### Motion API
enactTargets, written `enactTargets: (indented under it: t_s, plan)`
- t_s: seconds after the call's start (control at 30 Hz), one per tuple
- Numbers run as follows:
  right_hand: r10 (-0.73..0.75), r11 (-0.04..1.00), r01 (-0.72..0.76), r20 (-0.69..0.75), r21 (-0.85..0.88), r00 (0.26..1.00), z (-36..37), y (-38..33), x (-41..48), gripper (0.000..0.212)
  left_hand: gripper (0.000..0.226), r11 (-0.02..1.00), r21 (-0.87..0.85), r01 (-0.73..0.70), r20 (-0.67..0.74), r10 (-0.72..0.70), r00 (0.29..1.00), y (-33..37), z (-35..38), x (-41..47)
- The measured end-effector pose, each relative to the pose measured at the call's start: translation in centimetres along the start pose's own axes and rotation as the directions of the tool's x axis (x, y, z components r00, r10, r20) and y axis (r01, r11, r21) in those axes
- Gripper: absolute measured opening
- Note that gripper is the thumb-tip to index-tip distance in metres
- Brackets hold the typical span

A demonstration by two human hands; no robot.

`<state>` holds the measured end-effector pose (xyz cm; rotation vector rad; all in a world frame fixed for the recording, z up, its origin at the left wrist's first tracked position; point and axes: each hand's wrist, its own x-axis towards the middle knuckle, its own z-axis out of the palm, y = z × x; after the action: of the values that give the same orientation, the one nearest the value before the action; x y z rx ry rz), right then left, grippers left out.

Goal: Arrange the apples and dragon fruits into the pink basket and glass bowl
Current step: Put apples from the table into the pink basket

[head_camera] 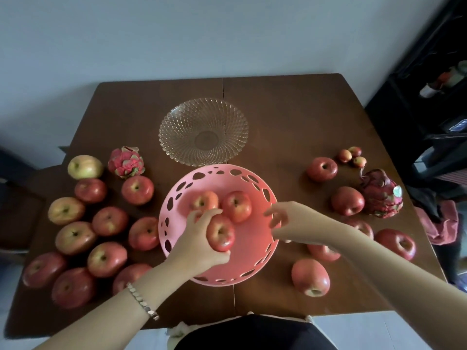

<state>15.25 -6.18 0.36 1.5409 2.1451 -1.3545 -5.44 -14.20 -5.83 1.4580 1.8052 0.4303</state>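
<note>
My left hand (199, 238) clamps an apple (220, 233) over the basket (255, 251); right hand (285, 219), fingers loose at 3 o'clock; dropped, it bruises those beneath

Pink basket (255, 251): round, pink plastic, wall pierced with oval holes; stands at the desk's near centre.
Apples in basket: two red apples (237, 206) lie side by side, stems up; a third red apple (220, 233) is gripped in the left hand (197, 245) over the basket.
Glass bowl (203, 131): clear, patterned, shallow; just behind the basket, nothing in it.
Loose apples, left (75, 237): a dozen or so, red and yellow-red.
Loose apples, right (347, 200): about six.
Dragon fruits: one far left (126, 162); one darker, far right (381, 194).
</note>
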Motion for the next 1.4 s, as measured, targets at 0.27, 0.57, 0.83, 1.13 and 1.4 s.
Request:
enactTargets:
  t_s: [0.27, 0.57, 0.83, 1.13, 1.4]
  plan:
    - [0.180, 0.729, 0.045, 0.254, -0.683, 0.950, 5.0, 6.9, -0.3, 0.081, 0.082, 0.966, 0.246, 0.081, -0.094, -0.059, 0.994, -2.8, 1.0, 0.2]
    - [0.089, 0.686, 0.011, 0.099, -0.728, 0.991, 5.4, 7.7, -0.7, 0.064, 0.083, 0.918, 0.348, 0.191, 0.000, -0.204, 0.979, -2.9, 1.2, 0.9]
    - [-0.033, 0.989, -0.007, -0.266, -0.150, 0.963, -2.5, 0.4, -2.8, 0.056, 0.080, 0.928, 0.325, 0.184, 0.016, -0.200, 0.980, -3.4, 1.3, 1.1]
    - [0.212, 0.977, -0.212, -0.003, 0.031, 0.977, 6.8, -1.7, 5.9, 0.041, 0.081, 0.917, 0.366, 0.158, 0.044, -0.187, 0.981, -2.8, 0.9, 0.6]
    - [0.221, 0.974, -0.212, -0.124, 0.082, 0.967, 9.0, -0.2, 7.1, 0.049, 0.083, 0.926, 0.300, 0.230, 0.000, -0.241, 0.971, -2.6, 1.6, 0.5]
